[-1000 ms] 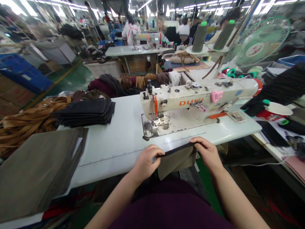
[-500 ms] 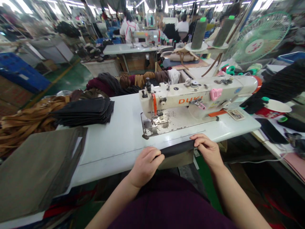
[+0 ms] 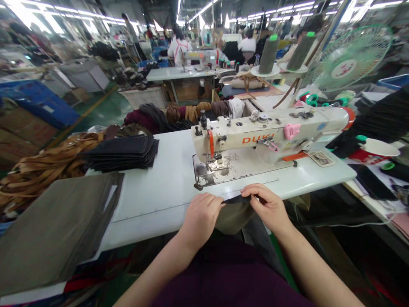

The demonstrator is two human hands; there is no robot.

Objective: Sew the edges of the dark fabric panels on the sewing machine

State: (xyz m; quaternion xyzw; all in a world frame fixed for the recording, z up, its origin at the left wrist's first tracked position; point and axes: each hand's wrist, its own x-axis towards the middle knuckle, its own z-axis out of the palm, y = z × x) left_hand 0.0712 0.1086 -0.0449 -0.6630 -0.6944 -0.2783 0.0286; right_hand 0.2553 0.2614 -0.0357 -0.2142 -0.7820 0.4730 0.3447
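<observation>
At the front edge of the sewing table point(image 3: 153, 213), my left hand point(image 3: 203, 215) and my right hand point(image 3: 266, 204) each pinch the upper edge of a piece of fabric point(image 3: 234, 217). Its top strip is black, and an olive-brown part hangs down below the table edge. My fingers hide much of the gripped edge. Just beyond my hands stands a white sewing machine point(image 3: 271, 132), its needle area and worn metal plate point(image 3: 231, 166) bare of cloth.
Stacked black fabric pieces point(image 3: 123, 151) and olive-brown panels point(image 3: 57, 221) lie on the left, beside tan straps point(image 3: 41, 166). A phone point(image 3: 370, 181), a red-and-white tub point(image 3: 378, 149) and a green fan point(image 3: 351, 59) are on the right. Two thread cones point(image 3: 268, 55) rise behind the machine.
My right hand has moved left, closer to my left hand, and the fabric between them now sags and bunches. The whole view has shifted slightly.
</observation>
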